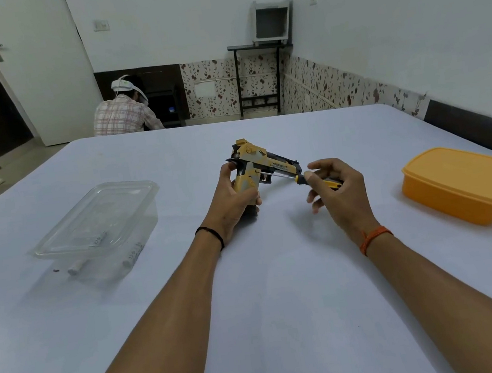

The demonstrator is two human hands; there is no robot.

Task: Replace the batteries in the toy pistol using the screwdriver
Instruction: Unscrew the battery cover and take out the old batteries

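The pistol (262, 166) stands between the hands, above the table (287, 307), its grip wrapped in the curled fingers of the left hand (234, 199) and its barrel pointing toward the right hand (335, 188). The right hand's fingers pinch the yellow and black handle of the screwdriver (310, 177), whose thin shaft runs leftward to the side of the pistol's grip, the tip touching it just above the left thumb. The table, covered in a pale cloth, fills the lower view. Well to the right of the right hand sits a closed orange box (465, 184). Well to the left of the left hand is a clear tub (99, 229) with its lid on, and batteries (132, 256) lie seen through its near wall. Beyond the hands, past the table's far edge, a person (125, 110) in a checked shirt sits facing away, near a white door (32, 67) and a dark stand (257, 77) against the wall.
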